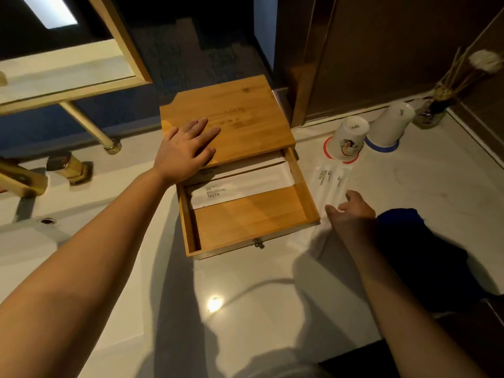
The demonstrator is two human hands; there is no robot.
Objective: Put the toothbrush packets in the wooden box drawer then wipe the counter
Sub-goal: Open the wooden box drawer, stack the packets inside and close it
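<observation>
A wooden box (245, 110) stands on the white counter (245, 296) with its drawer (245, 222) pulled out toward me. Two white toothbrush packets (245, 184) printed "BRUSHING TEETH" lie across the back of the drawer. More white packets (328, 184) lie on the counter just right of the drawer. My left hand (185, 151) presses flat on the box lid, fingers straight. My right hand (351, 214) hovers over the near end of the counter packets, fingers loosely spread, holding nothing that I can see. A dark blue cloth (409, 241) lies to its right.
Two upturned white cups (349, 137) (390, 126) stand on coasters behind the loose packets. A reed diffuser jar (433, 113) is in the far right corner. Brass tap fittings (68, 167) and a mirror frame (81, 85) are at the left.
</observation>
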